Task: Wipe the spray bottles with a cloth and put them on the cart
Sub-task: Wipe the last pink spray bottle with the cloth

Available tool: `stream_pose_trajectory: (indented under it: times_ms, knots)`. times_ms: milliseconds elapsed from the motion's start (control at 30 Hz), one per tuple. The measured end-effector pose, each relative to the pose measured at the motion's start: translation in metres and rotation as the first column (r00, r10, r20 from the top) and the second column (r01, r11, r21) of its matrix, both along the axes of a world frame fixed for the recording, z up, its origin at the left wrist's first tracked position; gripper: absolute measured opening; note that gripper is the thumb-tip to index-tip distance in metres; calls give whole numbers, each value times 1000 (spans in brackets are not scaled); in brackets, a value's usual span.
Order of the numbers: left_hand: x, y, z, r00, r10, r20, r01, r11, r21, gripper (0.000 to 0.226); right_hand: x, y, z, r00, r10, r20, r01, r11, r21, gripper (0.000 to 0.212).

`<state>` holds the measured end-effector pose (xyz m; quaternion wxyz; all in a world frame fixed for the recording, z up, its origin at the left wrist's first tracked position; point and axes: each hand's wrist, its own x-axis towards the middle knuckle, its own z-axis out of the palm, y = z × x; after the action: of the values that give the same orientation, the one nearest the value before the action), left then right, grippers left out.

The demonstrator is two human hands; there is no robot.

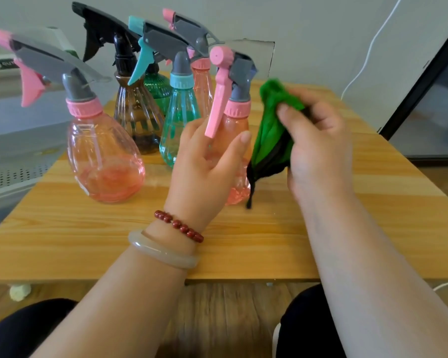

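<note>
My left hand (207,164) grips a pink spray bottle (237,120) around its body, upright on the wooden table (114,241). Its pink nozzle points toward me. My right hand (318,148) holds a bunched green cloth (272,130) with a black edge, pressed against the bottle's right side. Several other spray bottles stand behind and to the left: a large pink one (104,156), a brown one with a black head (135,109), a teal one (179,120), a green one (158,86) and another pink one (202,81).
A white perforated cart shelf (13,166) lies to the left of the table. A dark glass door (429,99) stands at the right, with a white cable (370,50) on the wall. My knees show below the table's near edge.
</note>
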<state>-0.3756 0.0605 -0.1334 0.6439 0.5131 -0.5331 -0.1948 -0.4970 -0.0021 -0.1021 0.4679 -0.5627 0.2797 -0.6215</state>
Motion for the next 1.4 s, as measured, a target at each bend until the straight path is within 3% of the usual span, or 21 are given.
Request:
stream_pose_trajectory:
  times_ms: [33, 100, 367, 433, 567, 700, 833, 900, 1000, 1067, 1167, 1267, 1333, 1400]
  knots:
    - [-1, -1, 0, 1000, 6, -2, -6, 1000, -2, 30, 2, 1, 2, 998, 10, 69, -9, 1000, -16, 30]
    - [-1, -1, -1, 999, -1, -43, 0, 1000, -5, 43, 9, 4, 0, 999, 30, 44, -28, 998, -57, 24]
    - [7, 2, 1, 992, 29, -122, -30, 1000, -6, 25, 3, 1, -10, 920, 0, -391, -36, 996, -85, 37]
    - [8, 1, 1, 993, 54, -103, -54, 999, 4, 27, 2, 3, -6, 939, -18, -342, -13, 996, -87, 34]
    - [5, 0, 2, 993, 11, -113, -8, 1000, 28, 31, 11, 6, -7, 997, -19, -78, 11, 995, -103, 28]
    - [6, 2, 2, 991, -14, -135, 16, 1000, 16, 31, 13, 4, -15, 950, -100, -295, 58, 987, -147, 33]
    - [5, 3, -2, 992, 8, -128, -5, 1000, 24, 24, 2, -5, -16, 852, -35, -523, 38, 999, -4, 39]
    - [6, 2, -2, 992, -10, -129, 17, 999, 52, 30, 1, -4, -12, 904, -63, -424, 65, 998, -10, 36]
    - [5, -3, -5, 1000, 17, 14, -18, 998, 66, 48, 8, 1, -8, 985, -54, -164, 48, 998, -38, 27]
    - [6, -4, -5, 994, 70, 79, -75, 995, 60, 42, 13, 6, -11, 981, -47, -187, 35, 997, -69, 24]
    - [10, -2, -4, 989, 96, 111, -102, 993, 55, 38, 12, 6, -15, 930, -93, -355, 60, 993, -105, 32]
    - [10, 1, -3, 996, 61, 63, -65, 996, 65, 33, 6, 4, -13, 872, -84, -482, 58, 996, -69, 39]
    - [9, 2, -1, 999, 36, -9, -35, 997, 68, 26, 5, 5, -11, 877, -82, -474, 63, 996, -57, 36]
    - [6, 3, -1, 999, 13, -31, -11, 997, 71, 24, 6, 6, -9, 925, -83, -371, 67, 996, -54, 33]
